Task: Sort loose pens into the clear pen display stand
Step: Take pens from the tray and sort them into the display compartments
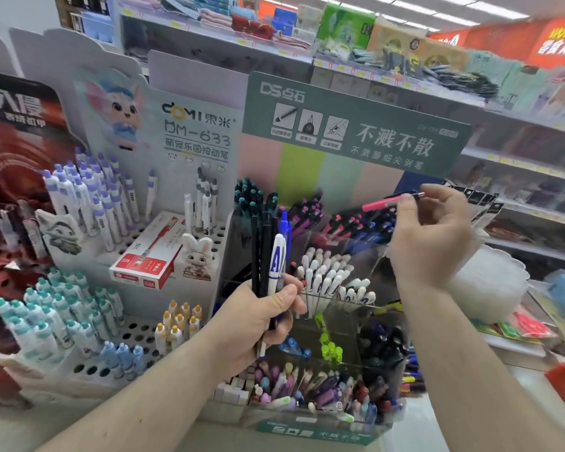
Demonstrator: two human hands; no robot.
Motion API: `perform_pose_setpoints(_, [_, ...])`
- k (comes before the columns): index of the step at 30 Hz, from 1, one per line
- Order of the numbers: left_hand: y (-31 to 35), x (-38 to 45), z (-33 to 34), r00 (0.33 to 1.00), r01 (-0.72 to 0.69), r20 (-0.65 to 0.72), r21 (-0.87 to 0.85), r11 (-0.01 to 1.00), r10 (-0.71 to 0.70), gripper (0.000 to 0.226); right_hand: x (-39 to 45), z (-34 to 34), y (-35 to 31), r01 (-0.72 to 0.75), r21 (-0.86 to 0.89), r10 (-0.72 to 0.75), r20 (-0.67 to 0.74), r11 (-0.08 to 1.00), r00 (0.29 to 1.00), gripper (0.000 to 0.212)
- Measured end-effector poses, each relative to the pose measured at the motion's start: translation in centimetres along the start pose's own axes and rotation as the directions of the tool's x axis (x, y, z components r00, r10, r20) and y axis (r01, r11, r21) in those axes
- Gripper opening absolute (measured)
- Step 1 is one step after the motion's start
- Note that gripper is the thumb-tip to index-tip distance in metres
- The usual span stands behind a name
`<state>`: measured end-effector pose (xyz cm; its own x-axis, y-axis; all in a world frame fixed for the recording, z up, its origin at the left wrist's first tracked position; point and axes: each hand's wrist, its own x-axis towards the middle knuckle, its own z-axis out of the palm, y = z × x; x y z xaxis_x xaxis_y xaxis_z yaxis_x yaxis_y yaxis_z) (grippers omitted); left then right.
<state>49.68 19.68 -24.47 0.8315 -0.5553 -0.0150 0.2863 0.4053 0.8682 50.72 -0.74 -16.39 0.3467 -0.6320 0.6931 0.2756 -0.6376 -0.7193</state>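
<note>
Pinching pink pen (384,202), right hand (429,236); left hand (258,321) gripping pen bundle (269,256).

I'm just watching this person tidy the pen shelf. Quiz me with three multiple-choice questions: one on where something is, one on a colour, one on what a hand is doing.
1. Where does the red box lie?
A. On the white holed pen rack
B. Inside the clear pen display stand
C. On the floor

2. What colour is the pen held by the right hand?
A. Green
B. Pink
C. Yellow

3. What is the left hand doing?
A. Resting open
B. Pressing on the box
C. Gripping a bundle of pens

Answers: 1 A, it rests on the white holed pen rack. 2 B, its barrel is bright pink. 3 C, fingers curl round several upright pens.
</note>
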Motion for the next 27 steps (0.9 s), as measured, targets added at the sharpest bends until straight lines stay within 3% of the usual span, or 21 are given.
perform_pose_setpoints(5, [0.1,-0.1,-0.1,1.000,0.007,0.008,0.095,0.995,-0.008,0.011,-0.6,2.2,1.0,0.024,-0.128,-0.003,0.162,0.991,0.987,0.013])
perform_pose_setpoints(8, [0.2,-0.3,0.0,1.000,0.020,0.021,0.117,0.993,-0.022,0.012,-0.9,3.0,1.5,0.122,-0.220,-0.058,0.274,0.968,0.960,0.013])
perform_pose_setpoints(10, [0.2,-0.4,0.0,0.999,0.030,0.027,0.122,0.992,-0.033,0.013,-1.0,3.4,1.8,0.227,-0.353,-0.097,0.349,0.908,0.932,0.016])
perform_pose_setpoints(13, [0.1,-0.4,-0.2,0.998,0.043,0.041,0.114,0.993,-0.048,0.012,-1.3,3.6,1.9,0.287,-0.511,-0.044,0.436,0.810,0.899,0.030])
perform_pose_setpoints(17, [-0.1,-0.4,-0.2,0.997,0.050,0.049,0.114,0.992,-0.056,0.011,-1.5,2.9,1.9,0.437,-0.587,-0.084,0.530,0.681,0.844,0.049])
perform_pose_setpoints(20, [-0.4,-0.3,-0.2,0.997,0.051,0.044,0.127,0.991,-0.057,0.011,-1.2,2.5,1.2,0.430,-0.602,-0.020,0.567,0.672,0.824,0.045])
perform_pose_setpoints(22, [-0.6,-0.2,-0.1,0.997,0.061,0.043,0.138,0.989,-0.068,0.011,-1.4,2.1,0.8,0.407,-0.543,-0.063,0.543,0.735,0.838,0.042])
perform_pose_setpoints(24, [-0.6,-0.1,-0.1,0.996,0.072,0.045,0.140,0.988,-0.079,0.011,-2.4,1.2,0.0,0.365,-0.327,-0.174,0.490,0.872,0.854,0.038])
perform_pose_setpoints(27, [-0.7,0.0,-0.1,0.994,0.092,0.041,0.124,0.988,-0.097,0.010,-5.2,-0.2,-1.5,0.314,-0.054,-0.232,0.562,0.948,0.794,0.029])
